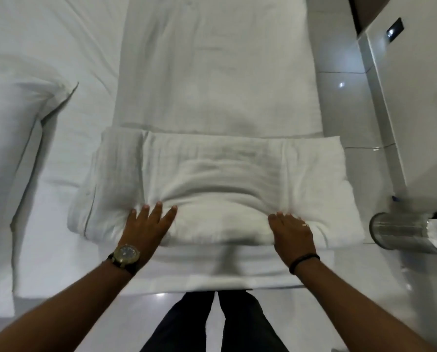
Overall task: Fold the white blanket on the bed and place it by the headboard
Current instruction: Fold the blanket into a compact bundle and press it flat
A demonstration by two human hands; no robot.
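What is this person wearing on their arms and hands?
Both forearms are bare, with no sleeves in view. The left hand has a round, brass-toned wristwatch on a dark strap. The right hand has a thin black band round the wrist and what looks like a small ring.

Dim, flat indoor light is falling from overhead, casting a soft shadow down the blanket (220, 179). Small glare spots are showing on the glossy floor (344, 97). Wide-angle bending and blur are softening the edges.

No legible text anywhere I look. My watch (126, 253) dial is too blurred to read; I make out no numerals or brand.
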